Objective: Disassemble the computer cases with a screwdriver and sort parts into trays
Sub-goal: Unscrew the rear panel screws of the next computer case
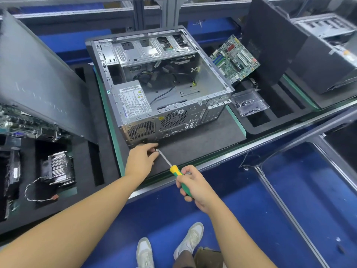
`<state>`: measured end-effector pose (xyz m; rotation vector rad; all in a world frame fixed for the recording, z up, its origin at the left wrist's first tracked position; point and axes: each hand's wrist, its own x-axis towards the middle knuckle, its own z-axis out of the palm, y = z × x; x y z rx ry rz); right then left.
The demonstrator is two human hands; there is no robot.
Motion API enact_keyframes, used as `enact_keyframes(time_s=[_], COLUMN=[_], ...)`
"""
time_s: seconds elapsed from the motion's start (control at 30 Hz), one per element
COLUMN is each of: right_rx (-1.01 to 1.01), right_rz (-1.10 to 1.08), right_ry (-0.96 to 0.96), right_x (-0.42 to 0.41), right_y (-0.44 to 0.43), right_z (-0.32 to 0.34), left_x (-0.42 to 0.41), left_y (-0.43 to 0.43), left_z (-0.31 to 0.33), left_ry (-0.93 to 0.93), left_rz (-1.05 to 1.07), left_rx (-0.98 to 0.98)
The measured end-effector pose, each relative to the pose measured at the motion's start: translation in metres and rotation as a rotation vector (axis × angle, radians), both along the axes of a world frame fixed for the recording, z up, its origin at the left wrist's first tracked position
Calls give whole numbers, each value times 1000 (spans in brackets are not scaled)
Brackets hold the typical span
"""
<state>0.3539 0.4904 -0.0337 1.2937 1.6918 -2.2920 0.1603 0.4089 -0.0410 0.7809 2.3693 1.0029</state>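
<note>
We pinch a tiny silver screw (pixel 156 150), light and slippery.
Our left fingers (pixel 151 147) nip its head; right fingers (pixel 183 183) wrap the green-and-yellow screwdriver (pixel 174 169).

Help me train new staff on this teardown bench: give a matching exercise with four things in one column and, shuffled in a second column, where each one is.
Column 1
1. screwdriver
2. screw
3. motherboard
4. clear screw box

Column 2
A. standing tilted, right of the case
B. held in the right hand
C. on the foam tray, by the case's near-right corner
D. pinched by the left hand at the tool's tip

Pairs: 1-B, 2-D, 3-A, 4-C
</note>
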Motion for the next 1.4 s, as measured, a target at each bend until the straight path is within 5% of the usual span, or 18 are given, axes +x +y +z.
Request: enact_keyframes(time_s=[0.23,0.37,0.53,0.73,0.93,1.17,1.4], right_rx=[8,33,71,111,135,116,33], right_rz=[20,-62,-415,-661,-641,-624,-629], right_ry=[-17,-3,28,52,30,25,260], right_x=[20,44,85,137,173,177,130], right_y=[29,67,133,203,237,253,237], right_z=[17,27,39,47,39,34,52], left_x=[1,20,90,131,107,109,111], left_y=[24,60,160,316,399,417,359], left_z=[10,23,44,51,44,55,100], left_ry=[87,71,-196,-375,-128,26,-84], left_rz=[-264,-212,-363,-158,-162,-282,-303], left_rx=[-10,16,105,141,-30,-190,81])
